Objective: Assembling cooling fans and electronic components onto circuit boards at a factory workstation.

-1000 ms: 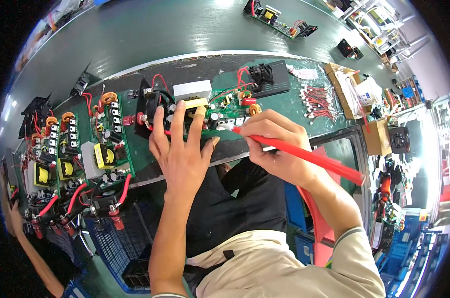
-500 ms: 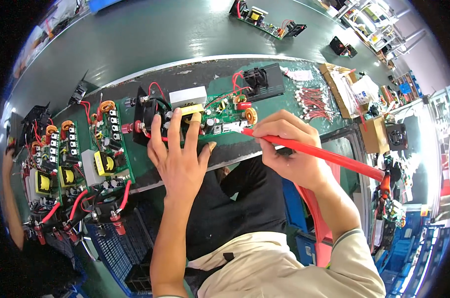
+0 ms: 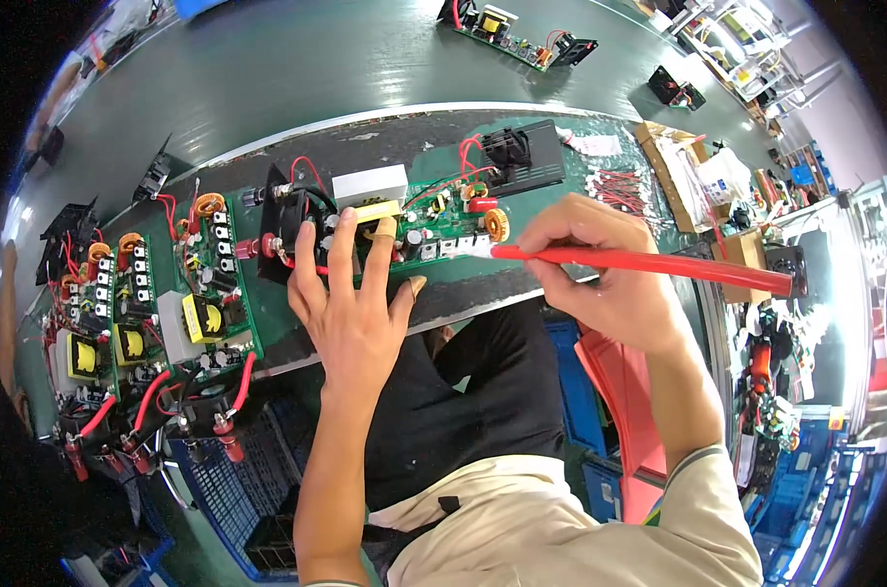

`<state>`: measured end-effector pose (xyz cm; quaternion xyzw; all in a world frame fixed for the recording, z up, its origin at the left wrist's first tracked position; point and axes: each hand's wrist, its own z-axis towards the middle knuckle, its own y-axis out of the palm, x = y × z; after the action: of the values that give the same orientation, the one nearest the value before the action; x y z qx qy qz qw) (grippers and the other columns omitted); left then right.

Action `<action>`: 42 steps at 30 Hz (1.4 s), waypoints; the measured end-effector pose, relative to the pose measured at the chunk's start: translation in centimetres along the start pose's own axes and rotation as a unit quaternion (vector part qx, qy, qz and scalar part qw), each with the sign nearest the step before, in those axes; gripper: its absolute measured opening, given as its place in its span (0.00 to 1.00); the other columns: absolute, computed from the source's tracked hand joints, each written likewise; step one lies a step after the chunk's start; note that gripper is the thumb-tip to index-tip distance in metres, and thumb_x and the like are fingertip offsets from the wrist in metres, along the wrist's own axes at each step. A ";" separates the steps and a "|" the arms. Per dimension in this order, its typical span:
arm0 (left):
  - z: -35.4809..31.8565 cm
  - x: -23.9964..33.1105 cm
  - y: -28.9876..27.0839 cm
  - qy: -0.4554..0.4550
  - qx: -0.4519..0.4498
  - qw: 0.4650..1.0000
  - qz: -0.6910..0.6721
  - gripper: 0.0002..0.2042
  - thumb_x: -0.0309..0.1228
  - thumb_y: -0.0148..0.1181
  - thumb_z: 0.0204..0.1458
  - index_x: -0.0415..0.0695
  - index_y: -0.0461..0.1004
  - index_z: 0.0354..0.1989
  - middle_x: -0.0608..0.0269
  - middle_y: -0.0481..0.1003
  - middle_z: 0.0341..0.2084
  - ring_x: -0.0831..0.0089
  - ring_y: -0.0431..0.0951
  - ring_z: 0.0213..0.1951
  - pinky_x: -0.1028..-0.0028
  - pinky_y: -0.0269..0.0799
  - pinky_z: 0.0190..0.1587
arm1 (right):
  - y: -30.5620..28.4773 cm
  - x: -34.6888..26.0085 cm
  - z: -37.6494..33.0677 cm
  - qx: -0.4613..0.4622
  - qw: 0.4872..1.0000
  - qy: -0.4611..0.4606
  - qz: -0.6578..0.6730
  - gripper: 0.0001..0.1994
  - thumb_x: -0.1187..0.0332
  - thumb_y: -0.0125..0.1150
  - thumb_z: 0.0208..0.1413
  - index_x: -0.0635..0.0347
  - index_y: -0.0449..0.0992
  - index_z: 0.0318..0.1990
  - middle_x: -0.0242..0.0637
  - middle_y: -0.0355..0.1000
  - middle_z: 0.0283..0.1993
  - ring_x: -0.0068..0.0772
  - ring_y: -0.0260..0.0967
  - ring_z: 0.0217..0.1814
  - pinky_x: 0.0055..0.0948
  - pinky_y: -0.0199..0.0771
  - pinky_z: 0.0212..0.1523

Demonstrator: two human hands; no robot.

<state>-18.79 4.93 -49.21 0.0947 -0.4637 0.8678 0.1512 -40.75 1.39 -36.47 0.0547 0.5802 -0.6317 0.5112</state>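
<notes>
A green circuit board (image 3: 429, 256) lies across the bench in front of me, with a black fan end plate at its left and a black panel with a fan at its right. My left hand (image 3: 351, 284) rests on the board's left part, fingers stretched out and apart, fingertips by the yellow transformer (image 3: 375, 211). My right hand (image 3: 605, 269) grips a long red brush (image 3: 659, 262). Its whitish tip is at the white-coated components along the board's near edge, close to the copper coil (image 3: 497, 225). Whether the tip touches them I cannot tell.
Several similar board assemblies (image 3: 209, 274) stand at the left. Behind the bench runs a green conveyor (image 3: 346, 68) carrying another board assembly (image 3: 512, 37). Red-wired leads (image 3: 620, 192) and a cardboard box (image 3: 673, 166) lie at the right. A blue crate (image 3: 233, 509) is below left.
My right hand has shifted right and slightly up, and the brush handle has swung nearer to level. My left hand stays in place. On the conveyor, the far board assembly has slid slightly left.
</notes>
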 end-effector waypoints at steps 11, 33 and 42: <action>0.1 0.0 0.1 -0.007 0.002 1.000 -0.006 0.29 0.43 0.71 0.43 0.57 0.74 0.57 0.64 0.62 0.65 0.50 0.53 0.68 0.49 0.55 0.60 | -0.1 -0.2 1.6 0.060 0.998 0.006 -0.017 0.08 0.86 0.61 0.45 0.66 0.76 0.33 0.39 0.74 0.34 0.31 0.74 0.36 0.26 0.74 0.38; 0.1 0.0 0.0 -0.003 0.008 1.000 -0.008 0.29 0.42 0.71 0.43 0.58 0.73 0.57 0.64 0.62 0.64 0.50 0.55 0.67 0.50 0.57 0.59 | 3.2 -0.5 0.7 0.129 0.981 -0.103 -0.104 0.10 0.87 0.63 0.44 0.62 0.77 0.32 0.38 0.76 0.35 0.30 0.76 0.33 0.24 0.76 0.32; 0.1 0.0 0.0 0.003 0.013 1.000 -0.006 0.29 0.43 0.71 0.43 0.57 0.72 0.58 0.63 0.61 0.65 0.50 0.54 0.67 0.49 0.56 0.60 | 4.6 0.6 0.3 0.048 0.992 -0.093 -0.066 0.10 0.85 0.63 0.44 0.62 0.76 0.34 0.39 0.74 0.36 0.40 0.76 0.35 0.30 0.78 0.35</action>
<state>-18.82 4.84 -49.09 0.0967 -0.4516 0.8729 0.1571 -37.65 1.68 -39.86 -0.0181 0.5016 -0.6936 0.5167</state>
